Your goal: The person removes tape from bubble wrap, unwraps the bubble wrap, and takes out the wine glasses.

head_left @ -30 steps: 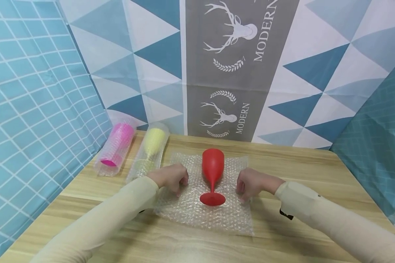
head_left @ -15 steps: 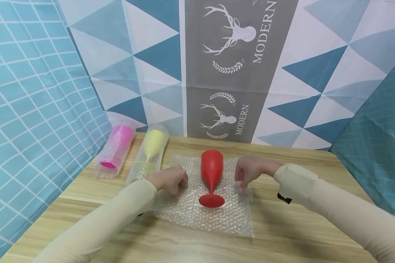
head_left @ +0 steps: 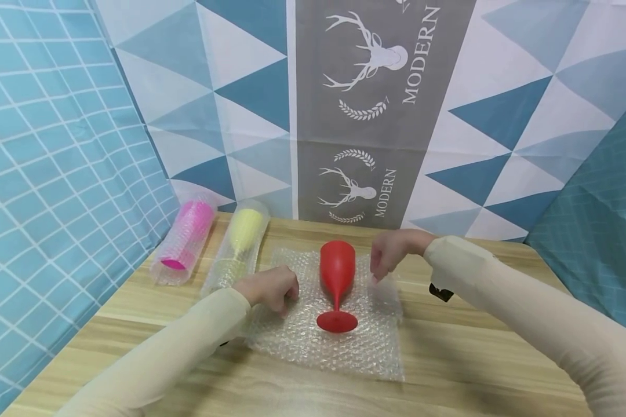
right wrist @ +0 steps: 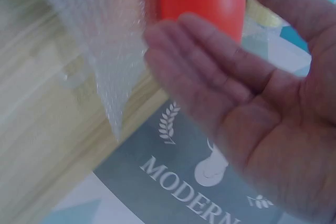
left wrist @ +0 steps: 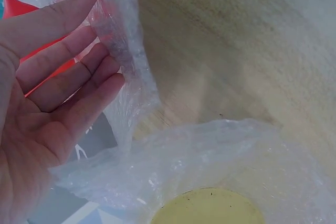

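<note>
A red plastic goblet (head_left: pixel 337 266) lies on its side on a sheet of bubble wrap (head_left: pixel 339 353), bowl toward the wall and foot toward me. At the sheet's left part, my left hand (head_left: pixel 271 289) touches the wrap; in the left wrist view its fingers (left wrist: pixel 79 72) are loosely bent, fingertips against the film. My right hand (head_left: pixel 391 252) is over the sheet's far right corner, beside the goblet's bowl. Its fingers (right wrist: pixel 194 66) extend close to the wrap in the right wrist view, with nothing between them and the thumb.
At the left lie a pink goblet (head_left: pixel 195 217) and a yellow goblet (head_left: pixel 245 229), each rolled in bubble wrap. The wooden table (head_left: pixel 475 324) meets a patterned cloth wall (head_left: pixel 255 87) at the back.
My right hand has moved from the sheet's right edge away from me, up to its far right corner. My left hand and the red goblet have stayed in place.
</note>
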The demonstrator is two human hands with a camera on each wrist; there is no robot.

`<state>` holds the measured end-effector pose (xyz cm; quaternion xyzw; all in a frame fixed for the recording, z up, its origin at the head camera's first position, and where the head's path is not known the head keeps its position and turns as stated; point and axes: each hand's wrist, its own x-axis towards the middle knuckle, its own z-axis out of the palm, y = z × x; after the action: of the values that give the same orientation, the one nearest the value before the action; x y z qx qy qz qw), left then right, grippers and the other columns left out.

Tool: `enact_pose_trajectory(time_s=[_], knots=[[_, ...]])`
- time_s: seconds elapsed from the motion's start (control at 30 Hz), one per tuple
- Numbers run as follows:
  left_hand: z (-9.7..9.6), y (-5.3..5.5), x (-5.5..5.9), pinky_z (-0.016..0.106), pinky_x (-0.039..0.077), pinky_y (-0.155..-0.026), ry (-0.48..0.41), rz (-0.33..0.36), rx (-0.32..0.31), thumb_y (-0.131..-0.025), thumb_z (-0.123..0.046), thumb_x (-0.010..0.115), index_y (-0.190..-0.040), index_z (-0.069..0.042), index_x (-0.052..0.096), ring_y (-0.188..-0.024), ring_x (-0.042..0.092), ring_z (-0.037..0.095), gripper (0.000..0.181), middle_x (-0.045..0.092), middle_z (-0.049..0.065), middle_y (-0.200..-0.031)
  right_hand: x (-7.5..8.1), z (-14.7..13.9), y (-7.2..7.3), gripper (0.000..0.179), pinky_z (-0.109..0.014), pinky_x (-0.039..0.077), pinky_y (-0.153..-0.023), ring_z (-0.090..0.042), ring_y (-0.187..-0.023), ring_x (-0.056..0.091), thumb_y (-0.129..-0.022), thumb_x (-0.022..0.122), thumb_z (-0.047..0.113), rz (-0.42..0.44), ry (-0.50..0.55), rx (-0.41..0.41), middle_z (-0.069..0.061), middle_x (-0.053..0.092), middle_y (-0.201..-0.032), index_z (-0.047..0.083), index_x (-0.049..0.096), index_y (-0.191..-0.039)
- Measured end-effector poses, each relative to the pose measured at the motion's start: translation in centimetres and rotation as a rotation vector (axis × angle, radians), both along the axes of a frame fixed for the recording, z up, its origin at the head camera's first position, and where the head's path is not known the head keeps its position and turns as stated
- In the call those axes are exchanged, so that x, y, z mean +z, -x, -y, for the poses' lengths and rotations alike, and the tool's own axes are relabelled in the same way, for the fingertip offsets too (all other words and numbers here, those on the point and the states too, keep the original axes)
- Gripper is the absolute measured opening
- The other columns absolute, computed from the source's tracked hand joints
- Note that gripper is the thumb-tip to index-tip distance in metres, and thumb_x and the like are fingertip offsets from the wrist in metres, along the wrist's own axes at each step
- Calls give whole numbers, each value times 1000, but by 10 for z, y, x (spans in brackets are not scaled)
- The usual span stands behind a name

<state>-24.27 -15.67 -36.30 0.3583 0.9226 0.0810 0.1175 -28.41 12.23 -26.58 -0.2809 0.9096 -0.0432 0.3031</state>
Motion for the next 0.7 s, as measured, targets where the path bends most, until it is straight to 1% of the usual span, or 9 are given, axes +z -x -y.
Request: enact_pose_trajectory(time_s=[0.07,0.17,0.27,0.33,0.4,0.5,0.6,0.7], knots=[[0,0,0,18,27,-52,0,-4,-2,-59,-1,83,-59,-9,58,-57,31,5,26,40,-11,-57,1,0,2,22,-26,57,-80,-7,-80,62,-84,71,24,30,26,-55,0,72,-87,5,74,-94],[0,0,-1,20,22,-50,-5,-10,-22,-58,1,81,-55,-11,48,-55,27,5,35,35,-9,-56,2,-1,3,21,-26,58,-81,-6,-78,61,-83,71,23,86,94,-195,3,68,-81,4,73,-91],[0,-1,-3,20,18,-50,-9,-6,-40,-59,2,79,-55,-13,42,-54,23,5,40,31,-9,-55,0,-2,3,22,-28,58,-85,-9,-82,64,-83,71,22,143,165,-318,0,68,-83,2,70,-93],[0,-1,-4,20,17,-50,-7,4,-42,-59,2,79,-55,-10,42,-53,22,5,39,30,-9,-54,-1,-2,4,26,-30,58,-87,-13,-87,66,-84,71,23,175,194,-377,-7,69,-89,-1,68,-95],[1,-2,-4,20,17,-50,-10,9,-36,-60,1,80,-57,-7,45,-54,23,5,36,30,-9,-54,-2,-2,5,34,-32,58,-90,-20,-96,68,-87,69,26,198,217,-414,-15,70,-102,-4,65,-101],[1,-3,-4,20,19,-50,-6,8,-28,-61,1,80,-59,-5,48,-54,25,4,32,32,-9,-55,-4,1,6,49,-37,55,-97,-32,-110,65,-88,68,32,250,270,-485,-26,62,-120,-10,58,-112],[2,-4,-3,19,19,-50,-7,-1,-32,-61,1,80,-58,-5,49,-55,26,4,32,33,-9,-55,-6,4,7,62,-42,51,-103,-38,-119,59,-90,65,34,311,343,-568,-30,53,-130,-14,48,-125],[3,-4,-3,19,19,-50,-10,-7,-36,-61,1,80,-58,-5,48,-54,25,4,33,32,-9,-55,-9,9,9,71,-43,48,-106,-38,-123,56,-90,65,34,360,435,-685,-31,46,-136,-15,39,-133]])
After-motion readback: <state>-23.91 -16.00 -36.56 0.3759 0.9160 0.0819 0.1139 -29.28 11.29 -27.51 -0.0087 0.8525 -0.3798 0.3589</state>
